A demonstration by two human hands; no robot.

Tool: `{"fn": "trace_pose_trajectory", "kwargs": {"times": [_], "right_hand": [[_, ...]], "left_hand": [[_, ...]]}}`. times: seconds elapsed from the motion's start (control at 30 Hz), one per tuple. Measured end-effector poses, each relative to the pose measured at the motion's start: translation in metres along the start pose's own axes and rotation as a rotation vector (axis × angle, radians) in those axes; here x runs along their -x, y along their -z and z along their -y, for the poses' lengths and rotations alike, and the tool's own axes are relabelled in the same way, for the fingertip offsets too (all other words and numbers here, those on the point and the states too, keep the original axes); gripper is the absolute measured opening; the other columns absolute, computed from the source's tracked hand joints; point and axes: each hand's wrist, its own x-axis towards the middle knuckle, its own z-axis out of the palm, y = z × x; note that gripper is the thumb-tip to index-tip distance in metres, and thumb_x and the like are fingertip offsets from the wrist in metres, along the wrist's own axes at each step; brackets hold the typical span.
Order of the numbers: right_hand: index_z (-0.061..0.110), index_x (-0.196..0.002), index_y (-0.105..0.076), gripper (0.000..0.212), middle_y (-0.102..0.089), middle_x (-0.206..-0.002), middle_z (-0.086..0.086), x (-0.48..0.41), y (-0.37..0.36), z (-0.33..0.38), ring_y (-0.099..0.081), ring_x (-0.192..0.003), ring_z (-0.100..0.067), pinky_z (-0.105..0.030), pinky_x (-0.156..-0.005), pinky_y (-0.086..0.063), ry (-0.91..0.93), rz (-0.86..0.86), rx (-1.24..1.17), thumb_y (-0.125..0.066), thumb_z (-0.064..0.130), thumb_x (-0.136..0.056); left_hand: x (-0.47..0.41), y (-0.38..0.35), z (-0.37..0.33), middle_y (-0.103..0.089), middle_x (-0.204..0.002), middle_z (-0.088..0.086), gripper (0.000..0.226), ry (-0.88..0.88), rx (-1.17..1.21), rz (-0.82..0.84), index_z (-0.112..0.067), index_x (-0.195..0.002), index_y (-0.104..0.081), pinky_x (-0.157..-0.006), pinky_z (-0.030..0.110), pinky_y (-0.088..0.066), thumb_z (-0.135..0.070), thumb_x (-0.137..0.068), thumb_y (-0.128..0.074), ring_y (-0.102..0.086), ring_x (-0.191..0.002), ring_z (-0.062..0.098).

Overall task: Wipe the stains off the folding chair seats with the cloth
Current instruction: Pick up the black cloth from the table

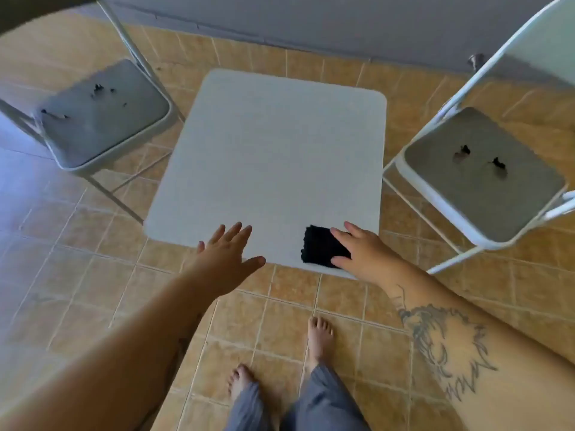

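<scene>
A black cloth (322, 247) lies near the front right corner of a white square table (270, 150). My right hand (362, 251) rests on the cloth's right side, thumb and fingers around its edges. My left hand (225, 255) hovers open over the table's front edge, fingers spread, holding nothing. A folding chair stands on each side. The left chair's grey seat (102, 119) carries several dark stains. The right chair's grey seat (485, 178) carries two dark stains near its middle.
The floor is tan tile (93, 275). A grey wall (311, 23) runs along the back. My bare feet (319, 337) stand just in front of the table. The chairs' metal legs reach out close to the table's sides.
</scene>
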Motion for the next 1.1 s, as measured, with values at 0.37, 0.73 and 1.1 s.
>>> {"fn": "trace_pose_trajectory", "kwargs": {"times": [0.37, 0.73, 1.1], "right_hand": [[0.029, -0.134, -0.050, 0.055, -0.058, -0.116, -0.007, -0.087, -0.082, -0.061, -0.054, -0.095, -0.033, -0.040, -0.071, -0.045, 0.174, -0.338, 0.393, -0.068, 0.028, -0.082], [0.035, -0.145, -0.030, 0.050, -0.046, -0.114, -0.004, -0.112, -0.017, 0.033, -0.056, -0.086, -0.024, -0.036, -0.072, -0.050, -0.075, -0.252, -0.141, -0.042, 0.035, -0.096], [0.035, -0.144, -0.035, 0.049, -0.048, -0.110, -0.006, -0.202, -0.044, 0.328, -0.053, -0.088, -0.021, -0.031, -0.073, -0.041, 0.010, -0.363, -0.403, -0.046, 0.032, -0.096]], "left_hand": [[-0.082, -0.112, -0.007, 0.007, -0.163, -0.006, 0.073, 0.118, 0.072, -0.061, -0.032, -0.153, -0.005, -0.119, 0.054, -0.002, -0.058, -0.093, -0.038, 0.015, -0.148, 0.023], [-0.078, -0.036, 0.053, 0.008, -0.163, -0.006, 0.071, 0.232, 0.202, -0.156, -0.034, -0.153, -0.006, -0.118, 0.056, -0.002, -0.060, -0.093, -0.036, 0.017, -0.147, 0.023], [-0.047, 0.142, 0.303, -0.006, -0.163, -0.008, 0.071, 0.201, 0.142, -0.295, -0.036, -0.152, -0.013, -0.118, 0.056, -0.003, -0.061, -0.091, -0.040, 0.008, -0.149, 0.021]]}}
